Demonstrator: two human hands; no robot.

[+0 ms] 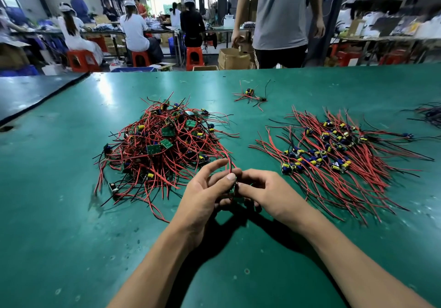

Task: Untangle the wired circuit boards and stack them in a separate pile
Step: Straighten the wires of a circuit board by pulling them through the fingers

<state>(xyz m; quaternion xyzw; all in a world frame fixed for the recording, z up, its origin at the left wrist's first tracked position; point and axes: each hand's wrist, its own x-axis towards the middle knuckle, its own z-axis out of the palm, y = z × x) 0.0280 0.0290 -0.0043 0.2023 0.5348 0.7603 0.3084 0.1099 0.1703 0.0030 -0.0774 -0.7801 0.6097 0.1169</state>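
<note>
Nearest to me, at the bottom centre of the frame, two bare forearms reach up and meet where the left hand (202, 195) and right hand (265, 193) close on one circuit board (233, 186). The left grip is clamped on it with the thumb pressed flat on its face. The right grip pinches its other edge with curled fingers, as far as I can make out.

Largest of all is the table (71, 236), a smooth, faintly glossy green mat flecked with pale scuffs, filling the whole lower frame.

Left of centre sits the tangled heap (164, 145), a domed mound of thin red and black insulated leads looping over one another. Small square green boards and stubby yellow-and-blue cylinders poke out of it.

Right of centre lies the sorted pile (334, 155), which is much flatter. Its boards run in a band through the middle and their leads fan out roughly parallel to either side. I judge the job about half done: the pile holds plenty of boards, but the heap looks at least as bulky, so a lot is left to pull free.

At the right edge a dark bunch (429, 114) of wires is cut off by the frame. Near upper centre a small cluster (250, 95) of a couple of boards lies apart from both piles.

Smallest is the held board, a thin, rigid green piece. A red lead rises from it between the fingertips towards the heap's near edge, and I cannot tell whether it is free yet.
</note>
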